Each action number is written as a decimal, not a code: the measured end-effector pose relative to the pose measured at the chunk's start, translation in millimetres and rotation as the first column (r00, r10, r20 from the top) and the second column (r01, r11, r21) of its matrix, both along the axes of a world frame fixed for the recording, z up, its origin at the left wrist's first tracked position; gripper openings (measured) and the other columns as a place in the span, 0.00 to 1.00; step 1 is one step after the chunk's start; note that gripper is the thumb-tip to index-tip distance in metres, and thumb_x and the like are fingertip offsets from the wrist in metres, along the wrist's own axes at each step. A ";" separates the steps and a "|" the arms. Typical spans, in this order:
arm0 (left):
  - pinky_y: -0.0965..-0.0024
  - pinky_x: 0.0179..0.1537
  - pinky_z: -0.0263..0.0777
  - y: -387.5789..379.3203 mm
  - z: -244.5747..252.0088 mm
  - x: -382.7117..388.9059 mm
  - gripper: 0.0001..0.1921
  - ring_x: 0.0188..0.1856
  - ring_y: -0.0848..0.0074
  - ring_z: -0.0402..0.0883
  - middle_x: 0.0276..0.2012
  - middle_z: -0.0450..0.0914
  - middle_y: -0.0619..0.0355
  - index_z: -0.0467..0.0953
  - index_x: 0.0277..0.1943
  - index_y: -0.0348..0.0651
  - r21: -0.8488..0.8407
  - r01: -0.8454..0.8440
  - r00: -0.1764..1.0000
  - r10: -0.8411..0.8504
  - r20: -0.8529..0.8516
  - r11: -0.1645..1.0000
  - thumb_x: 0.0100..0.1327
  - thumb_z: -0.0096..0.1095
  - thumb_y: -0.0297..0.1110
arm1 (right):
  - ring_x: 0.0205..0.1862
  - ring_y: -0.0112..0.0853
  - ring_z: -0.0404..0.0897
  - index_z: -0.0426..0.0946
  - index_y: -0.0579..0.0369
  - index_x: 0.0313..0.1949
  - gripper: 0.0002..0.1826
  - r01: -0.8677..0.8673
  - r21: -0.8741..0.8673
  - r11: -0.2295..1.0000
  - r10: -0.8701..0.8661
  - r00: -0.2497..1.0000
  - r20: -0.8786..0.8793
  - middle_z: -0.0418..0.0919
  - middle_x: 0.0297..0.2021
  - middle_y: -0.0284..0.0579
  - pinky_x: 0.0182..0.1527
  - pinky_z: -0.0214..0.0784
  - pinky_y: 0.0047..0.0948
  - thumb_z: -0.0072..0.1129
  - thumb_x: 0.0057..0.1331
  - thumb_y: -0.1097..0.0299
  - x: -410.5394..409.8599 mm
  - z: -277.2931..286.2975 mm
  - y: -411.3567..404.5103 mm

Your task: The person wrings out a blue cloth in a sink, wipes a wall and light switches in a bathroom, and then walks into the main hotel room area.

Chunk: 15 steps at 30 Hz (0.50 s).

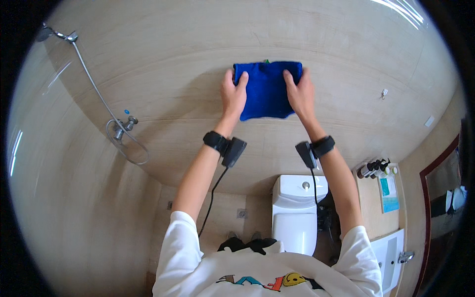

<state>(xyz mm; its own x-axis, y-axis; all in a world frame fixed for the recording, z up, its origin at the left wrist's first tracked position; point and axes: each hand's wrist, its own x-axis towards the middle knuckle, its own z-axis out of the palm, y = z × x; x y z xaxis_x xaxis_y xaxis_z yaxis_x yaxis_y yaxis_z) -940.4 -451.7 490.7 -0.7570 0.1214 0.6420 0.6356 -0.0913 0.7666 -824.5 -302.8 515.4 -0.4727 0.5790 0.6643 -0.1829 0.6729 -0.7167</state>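
Observation:
A blue cloth [265, 96] is stretched between my two hands, in front of the beige tiled wall [178, 70]. My left hand [234, 92] grips its upper left corner, thumb on the near face and fingers behind. At the upper right corner my right hand [300, 91] pinches it the same way. The lower edge hangs loose and slightly wavy. A small green tip [267, 61] shows at the cloth's top edge; what it belongs to is hidden. Whether the cloth touches the wall I cannot tell.
Below stands a white toilet [295, 230]. On the left are a hand shower [46, 33], its hose [91, 80] and a mixer tap [124, 128]. To the right, a counter [369, 200] holds pump bottles [373, 169] beside a washbasin [386, 248]. A wall hook [384, 93] sits right.

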 end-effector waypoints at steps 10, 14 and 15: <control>0.53 0.51 0.70 13.1 32.1 -0.9 0.26 0.49 0.47 0.75 0.45 0.75 0.39 0.67 0.50 0.32 -0.040 -0.212 0.916 0.184 -0.357 0.977 0.60 0.76 0.38 | 0.44 0.59 0.82 0.62 0.66 0.55 0.48 0.224 0.180 0.958 -0.215 0.974 -0.070 0.82 0.40 0.65 0.45 0.75 0.47 0.83 0.47 0.50 -25.1 34.3 -16.4; 0.51 0.51 0.68 27.8 14.0 -3.2 0.31 0.49 0.42 0.73 0.45 0.73 0.37 0.67 0.48 0.29 -0.042 -0.290 0.864 0.243 -0.442 0.956 0.52 0.82 0.36 | 0.39 0.54 0.83 0.69 0.62 0.47 0.40 0.263 0.179 0.948 -0.265 0.964 -0.014 0.83 0.34 0.59 0.40 0.75 0.46 0.84 0.46 0.50 -35.8 20.2 -10.1; 0.50 0.51 0.67 28.2 7.3 -0.8 0.29 0.49 0.44 0.73 0.44 0.73 0.39 0.67 0.47 0.31 -0.059 -0.320 0.862 0.266 -0.431 0.945 0.52 0.82 0.37 | 0.38 0.53 0.84 0.71 0.61 0.45 0.37 0.252 0.170 0.953 -0.256 0.967 0.000 0.83 0.33 0.57 0.39 0.75 0.45 0.84 0.46 0.50 -32.3 10.2 -10.5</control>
